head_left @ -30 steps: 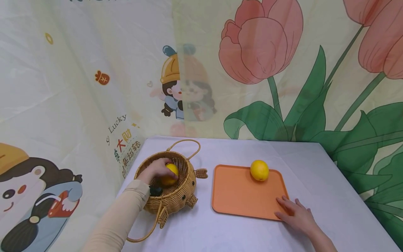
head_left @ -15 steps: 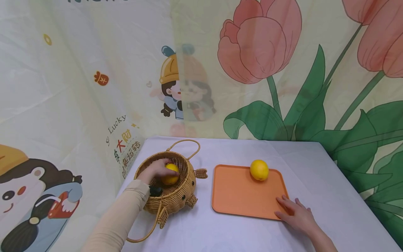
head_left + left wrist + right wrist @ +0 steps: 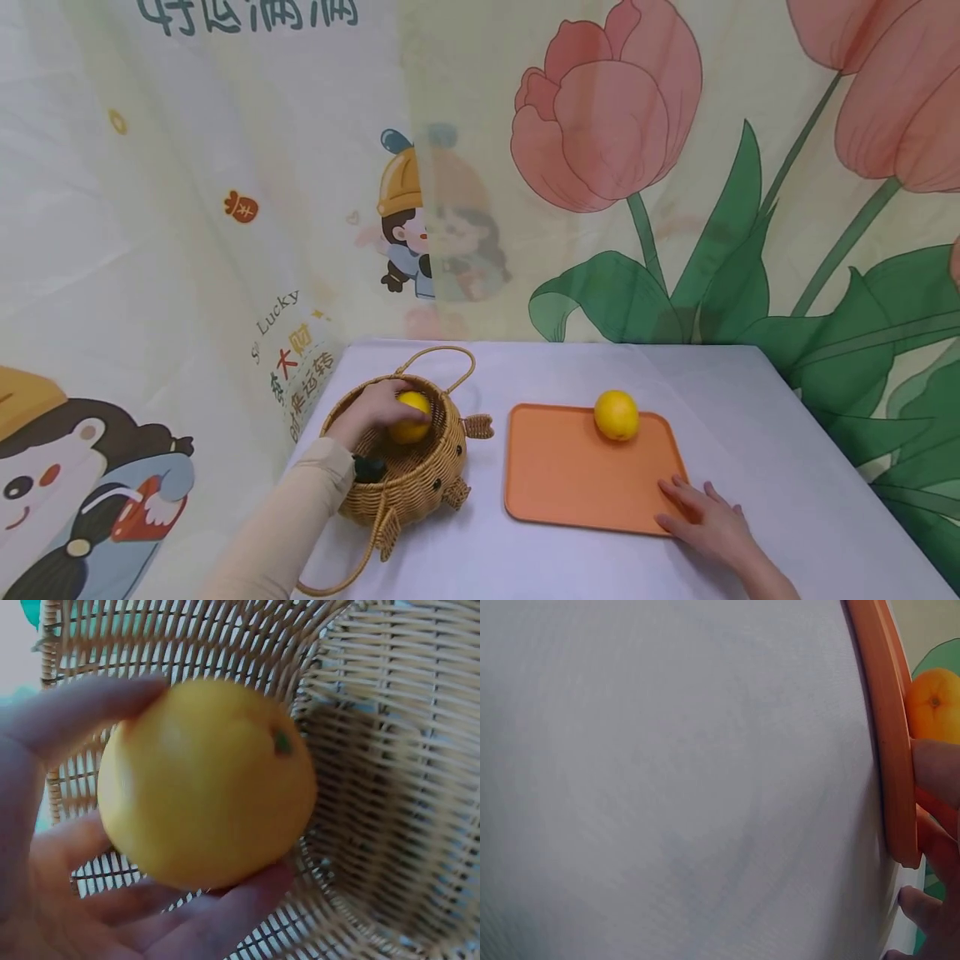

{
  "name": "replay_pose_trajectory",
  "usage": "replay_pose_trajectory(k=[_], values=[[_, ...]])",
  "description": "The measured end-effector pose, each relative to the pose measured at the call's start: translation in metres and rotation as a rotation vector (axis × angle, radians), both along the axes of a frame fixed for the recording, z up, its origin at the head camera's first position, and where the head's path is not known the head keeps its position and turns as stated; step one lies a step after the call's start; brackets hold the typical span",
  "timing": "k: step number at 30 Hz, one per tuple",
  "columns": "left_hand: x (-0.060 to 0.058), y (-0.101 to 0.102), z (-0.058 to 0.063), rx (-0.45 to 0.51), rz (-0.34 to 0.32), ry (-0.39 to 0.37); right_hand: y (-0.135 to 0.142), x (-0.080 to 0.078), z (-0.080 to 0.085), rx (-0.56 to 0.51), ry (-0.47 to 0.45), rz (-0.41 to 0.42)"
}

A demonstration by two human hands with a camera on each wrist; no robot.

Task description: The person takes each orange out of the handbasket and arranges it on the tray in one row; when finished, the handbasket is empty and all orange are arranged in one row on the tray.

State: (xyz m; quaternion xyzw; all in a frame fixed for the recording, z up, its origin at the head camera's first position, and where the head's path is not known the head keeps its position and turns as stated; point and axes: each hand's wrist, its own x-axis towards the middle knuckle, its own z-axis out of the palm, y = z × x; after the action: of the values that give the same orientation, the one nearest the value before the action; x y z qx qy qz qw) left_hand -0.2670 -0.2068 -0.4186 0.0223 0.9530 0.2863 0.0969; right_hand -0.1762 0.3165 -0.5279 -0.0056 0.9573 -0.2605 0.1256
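Note:
My left hand (image 3: pixel 372 412) reaches into a round wicker basket (image 3: pixel 411 493) and holds an orange (image 3: pixel 414 417). The left wrist view shows thumb and fingers curled about this fruit (image 3: pixel 210 787), a small green stem mark on its skin. Woven basket wall (image 3: pixel 390 667) lies behind it. Over on the right, my right hand (image 3: pixel 708 521) rests with relaxed fingers on the near right corner of a flat orange-coloured tray (image 3: pixel 573 467). A second orange (image 3: pixel 617 415) sits near the tray's far edge. In the right wrist view, fingers (image 3: pixel 937 769) touch the tray rim (image 3: pixel 892 742).
The basket has a raised loop handle (image 3: pixel 438 350) at the back and another handle (image 3: pixel 345 590) hanging down in front. Small woven fins (image 3: pixel 478 427) jut from its side. A white cloth covers the table (image 3: pixel 525 567). Printed curtains (image 3: pixel 465 317) stand behind and left.
The head view has tilted up a little, so the table appears lower. The orange in my left hand has risen slightly inside the basket. My right hand stays at the tray corner.

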Motion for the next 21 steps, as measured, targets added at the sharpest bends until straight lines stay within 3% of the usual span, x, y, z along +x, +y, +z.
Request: replay_pose_trajectory(k=[6, 18, 21], values=[[0.007, 0.002, 0.016, 0.057, -0.041, -0.030, -0.001, -0.001, 0.001, 0.008, 0.012, 0.000], [0.027, 0.013, 0.043, 0.073, -0.083, 0.046, 0.003, -0.001, -0.002, 0.002, 0.013, 0.013], [0.032, 0.015, 0.048, 0.113, -0.089, 0.064, 0.002, -0.001, -0.003, 0.005, 0.004, 0.015]])
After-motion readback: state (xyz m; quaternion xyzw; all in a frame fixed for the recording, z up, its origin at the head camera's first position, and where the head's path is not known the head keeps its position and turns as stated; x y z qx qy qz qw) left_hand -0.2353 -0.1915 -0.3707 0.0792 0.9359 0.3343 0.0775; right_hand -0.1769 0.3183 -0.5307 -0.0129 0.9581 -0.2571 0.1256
